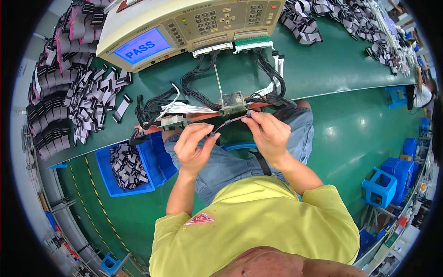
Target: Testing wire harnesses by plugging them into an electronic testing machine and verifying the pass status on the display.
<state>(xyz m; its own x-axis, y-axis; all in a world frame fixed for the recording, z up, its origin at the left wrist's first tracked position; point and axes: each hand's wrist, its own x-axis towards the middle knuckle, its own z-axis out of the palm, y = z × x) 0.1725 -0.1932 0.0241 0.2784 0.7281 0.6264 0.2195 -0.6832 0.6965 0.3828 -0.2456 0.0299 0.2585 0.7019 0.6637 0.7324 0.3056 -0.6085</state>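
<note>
Between my two hands runs a short ribbon cable (229,121), seen nearly edge-on, with a small dark piece near its middle. My left hand (190,144) pinches a dark connector at the cable's left end. The fingers of my right hand (268,136) are closed around its other end, close beside the clear-and-green test fixture (233,104) at the bench edge. Whether that end touches the fixture, I cannot tell. Black and white wire bundles (196,83) lead from the fixture up to a beige cable tester (184,34) with a lit blue screen.
Loose ribbon cables (94,99) lie heaped on the green bench (318,74) at left, beside stacked cable bundles (53,115). More cable piles (302,23) sit at the back right. A blue bin (108,177) of cables stands below the left edge; a blue stool (379,187) is at right.
</note>
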